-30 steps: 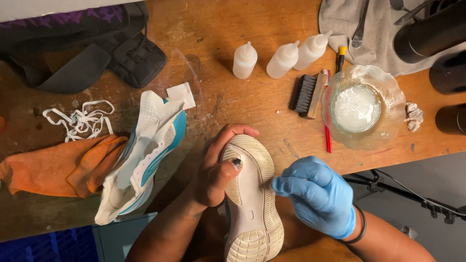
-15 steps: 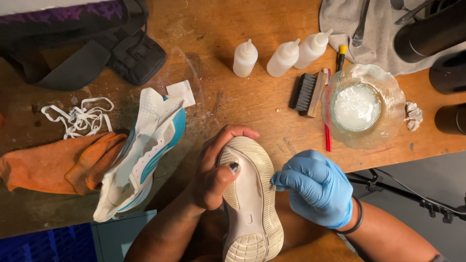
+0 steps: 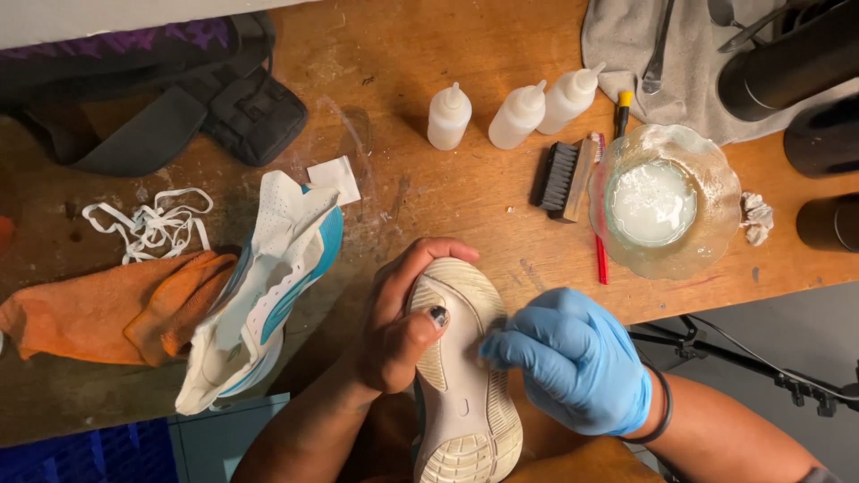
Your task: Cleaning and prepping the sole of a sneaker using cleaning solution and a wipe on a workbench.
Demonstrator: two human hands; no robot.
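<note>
L hand [image 3: 398, 335], bare, wraps the front part of a white shoe [image 3: 461, 385] held sole-up at the near edge of the wooden table [image 3: 403, 107], thumb w/ dark nail pressed on the sole, fingers curled round the toe. R hand [image 3: 573, 358], in a blue glove w/ a black band at the wrist, is closed w/ fingertips pressed to the sole's right edge; can't tell if it pinches a small cloth or pad there, too hidden. Shoe's heel points toward the person, toe toward the table. Just left of it lies the 2nd shoe [image 3: 259, 295], white w/ teal, on its side, partly resting on an orange cloth [image 3: 98, 313]. White laces [image 3: 148, 224] in a loose heap above the cloth; small white square of paper [image 3: 335, 179] by the 2nd shoe's tongue. Far side: three white squeeze bottles [image 3: 514, 114] in a row, a black-bristle brush [image 3: 562, 179] w/ wooden back, a red-handled tool beside it, a glass bowl [image 3: 667, 201] w/ white liquid. Grey towel [image 3: 658, 72] top right, dark cylinders [image 3: 792, 63] over it. Black bag [image 3: 179, 116] top left.
</note>
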